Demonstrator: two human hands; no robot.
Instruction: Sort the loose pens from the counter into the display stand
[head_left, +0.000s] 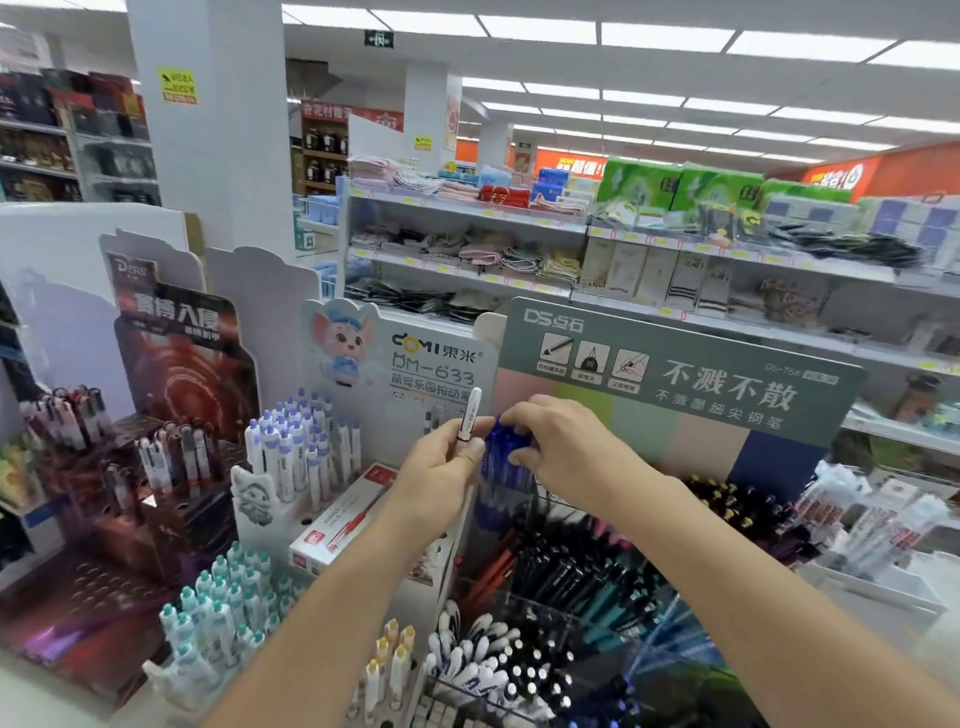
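The white pen (469, 415) stands nearly upright at the centre of the frame, pinched in the left hand (441, 475), its cap end up, in front of the pale display card with the mouse figure (343, 345). Just right of it the right hand (558, 447) has its fingers curled over the tops of a bunch of blue pens (506, 457); whether those stand in a holder or are held between both hands cannot be told, since the hands cover the lower part. The two hands are close together, almost touching. The step in hand looks like finding the right slot for a pen, and it would go best if the right hand parts or steadies the blue bunch so that a gap shows before anything is pushed down, tip first and straight, so no neighbour is tipped out. The white pen seems not to match the blue ones, so it probably belongs elsewhere. Left of centre, a tiered white stand (306, 519) holds purple-capped pens (296, 441) upright in holes, several holes bare. At lower left stand teal-capped pens (223, 597). At lower right, clear compartments (545, 623) hold black and dark pens (571, 571) lying slanted. A red-and-white pen box (337, 525) lies on the stand's shelf.
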